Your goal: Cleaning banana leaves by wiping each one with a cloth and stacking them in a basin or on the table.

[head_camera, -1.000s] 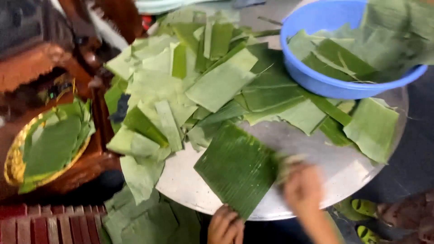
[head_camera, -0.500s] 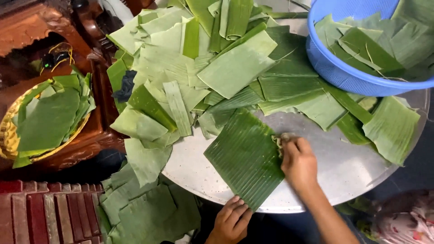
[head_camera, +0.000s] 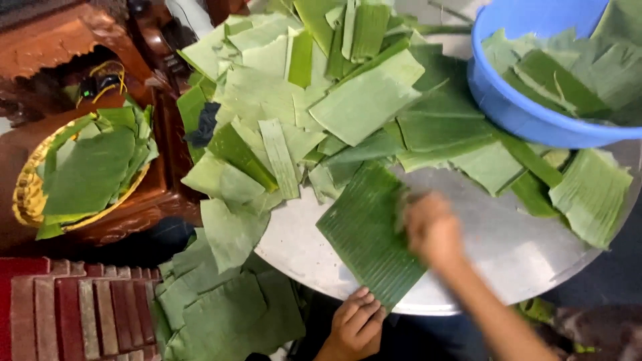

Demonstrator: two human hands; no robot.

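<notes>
A dark green, ribbed banana leaf piece (head_camera: 364, 234) lies flat on the near part of a round metal tray (head_camera: 508, 254). My left hand (head_camera: 354, 324) grips the leaf's near corner at the tray's rim. My right hand (head_camera: 431, 227) is blurred and rests on the leaf's right edge, fingers closed over what looks like a small pale-green wad (head_camera: 401, 208).
A heap of cut, lighter banana leaf pieces (head_camera: 314, 100) covers the far half of the tray. A blue plastic basin (head_camera: 515, 110) with more leaves stands at the far right. A gold-rimmed basket (head_camera: 27, 194) of leaves sits on carved wood at the left. Several leaves (head_camera: 221, 314) lie below the tray.
My right hand has slid a little away from me along the leaf's right side. My left hand has stayed at the leaf's near corner.
</notes>
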